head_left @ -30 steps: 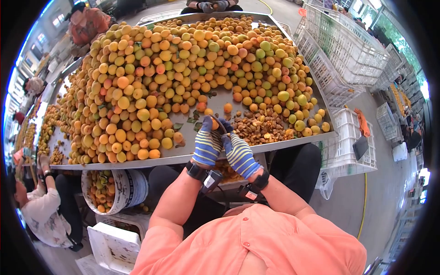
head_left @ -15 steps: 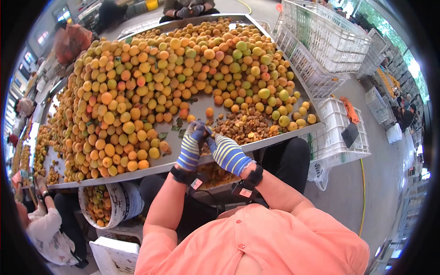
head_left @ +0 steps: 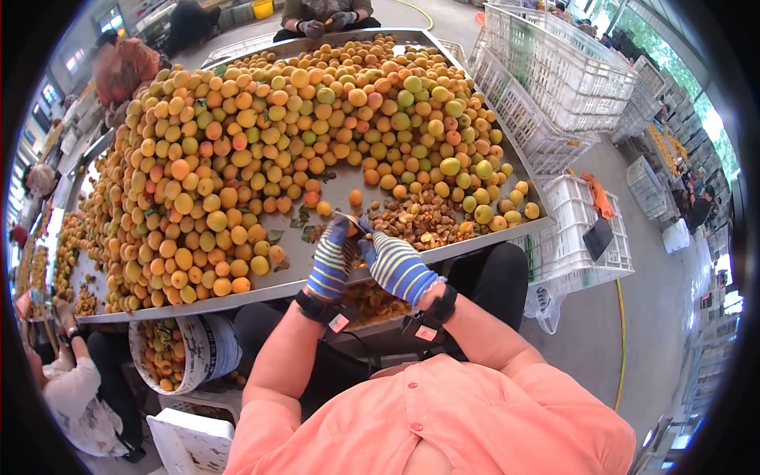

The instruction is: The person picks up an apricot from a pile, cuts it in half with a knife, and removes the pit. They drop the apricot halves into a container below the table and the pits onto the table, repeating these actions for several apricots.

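Observation:
Both my hands wear blue-and-yellow striped gloves and meet above the near edge of the metal table [head_left: 277, 294]. My left hand [head_left: 332, 261] is closed, its fingers curled at the tips. Beside it, my right hand [head_left: 395, 264] is closed too, fingertips almost touching the left. A thin, pale edge shows at the left fingertips; what either hand grips is too small to make out. Right behind the hands lies a heap of brown apricot pits [head_left: 416, 219]. A large pile of whole apricots [head_left: 229, 158] covers much of the table.
A bucket of apricots [head_left: 194, 354] stands below the table at left, near a white container [head_left: 190, 440]. White crates [head_left: 554, 71] are stacked at right; another crate [head_left: 576, 229] bears an orange cloth [head_left: 598, 195]. Co-workers sit opposite and at lower left.
My hands stay together, the left turned slightly, and a thin pale edge now shows at its fingertips. Across the table, the co-worker's gloved hands have come apart. The view has shifted slightly.

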`<state>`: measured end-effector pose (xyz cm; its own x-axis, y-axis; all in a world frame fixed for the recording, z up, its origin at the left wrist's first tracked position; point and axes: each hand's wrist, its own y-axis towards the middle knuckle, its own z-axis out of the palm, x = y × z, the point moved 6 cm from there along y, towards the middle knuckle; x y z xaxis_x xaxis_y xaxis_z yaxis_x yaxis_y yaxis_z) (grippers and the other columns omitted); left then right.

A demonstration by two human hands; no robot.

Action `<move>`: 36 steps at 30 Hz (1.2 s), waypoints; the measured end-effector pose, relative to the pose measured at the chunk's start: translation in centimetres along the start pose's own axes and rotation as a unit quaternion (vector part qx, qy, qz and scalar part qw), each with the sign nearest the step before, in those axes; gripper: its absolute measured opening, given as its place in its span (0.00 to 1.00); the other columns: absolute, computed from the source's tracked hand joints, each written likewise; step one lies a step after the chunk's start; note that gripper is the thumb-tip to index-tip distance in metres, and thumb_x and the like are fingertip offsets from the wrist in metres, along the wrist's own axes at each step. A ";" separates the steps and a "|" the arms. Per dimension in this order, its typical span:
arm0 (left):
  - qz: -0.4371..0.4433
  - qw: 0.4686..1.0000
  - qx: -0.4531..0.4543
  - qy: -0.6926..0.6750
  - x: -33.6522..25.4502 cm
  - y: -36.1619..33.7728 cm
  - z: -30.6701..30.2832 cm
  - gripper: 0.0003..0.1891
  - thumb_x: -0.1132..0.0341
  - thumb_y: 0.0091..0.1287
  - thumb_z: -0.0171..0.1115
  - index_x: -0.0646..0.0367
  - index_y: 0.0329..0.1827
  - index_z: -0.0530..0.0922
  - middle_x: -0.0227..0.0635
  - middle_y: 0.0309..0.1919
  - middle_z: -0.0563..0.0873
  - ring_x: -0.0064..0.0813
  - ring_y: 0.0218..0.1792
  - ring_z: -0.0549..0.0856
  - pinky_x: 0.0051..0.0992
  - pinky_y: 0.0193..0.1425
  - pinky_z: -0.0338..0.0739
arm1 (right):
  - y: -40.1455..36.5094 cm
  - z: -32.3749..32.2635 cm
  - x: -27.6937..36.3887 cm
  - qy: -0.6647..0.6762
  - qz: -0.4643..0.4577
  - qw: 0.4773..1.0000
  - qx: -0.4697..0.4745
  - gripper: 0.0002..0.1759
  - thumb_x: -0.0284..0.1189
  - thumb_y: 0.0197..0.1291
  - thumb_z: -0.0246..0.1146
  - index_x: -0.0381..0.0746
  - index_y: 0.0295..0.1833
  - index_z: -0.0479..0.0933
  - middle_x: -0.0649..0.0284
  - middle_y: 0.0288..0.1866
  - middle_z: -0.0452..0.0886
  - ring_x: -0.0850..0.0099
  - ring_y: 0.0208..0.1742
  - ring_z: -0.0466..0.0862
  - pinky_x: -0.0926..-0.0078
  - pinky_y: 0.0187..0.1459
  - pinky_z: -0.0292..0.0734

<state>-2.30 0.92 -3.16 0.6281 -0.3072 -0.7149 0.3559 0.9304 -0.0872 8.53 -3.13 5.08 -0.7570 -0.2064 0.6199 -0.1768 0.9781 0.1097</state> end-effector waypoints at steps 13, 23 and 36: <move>0.003 0.993 0.024 -0.112 -1.0 -0.8 3.3 0.22 0.48 0.68 0.55 0.61 0.46 0.76 0.41 0.41 0.83 0.35 0.45 0.82 0.33 0.55 0.75 | -0.3 0.0 -0.8 0.022 -0.006 1.000 -0.015 0.17 0.35 0.64 0.56 0.30 0.44 0.75 0.43 0.25 0.78 0.49 0.30 0.80 0.55 0.31 0.73; 0.001 0.991 0.019 -0.135 -1.2 -0.7 3.2 0.24 0.45 0.68 0.54 0.61 0.47 0.74 0.43 0.43 0.83 0.36 0.47 0.82 0.31 0.54 0.76 | 0.3 -0.1 -1.3 0.057 -0.022 0.998 -0.008 0.16 0.36 0.65 0.55 0.31 0.42 0.75 0.44 0.25 0.79 0.48 0.29 0.80 0.55 0.31 0.74; 0.055 0.980 0.017 0.192 -1.6 -0.5 1.8 0.24 0.48 0.70 0.52 0.64 0.49 0.74 0.40 0.45 0.82 0.30 0.46 0.82 0.27 0.54 0.77 | 0.5 -0.7 -0.6 0.063 -0.048 0.997 0.017 0.14 0.32 0.64 0.56 0.29 0.40 0.76 0.43 0.26 0.78 0.48 0.30 0.80 0.57 0.31 0.73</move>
<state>-2.24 0.60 -0.74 0.3601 -0.1022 -0.9273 0.3269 0.9448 0.0228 9.30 -2.51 5.32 -0.6504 -0.2913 0.7015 -0.2673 0.9522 0.1476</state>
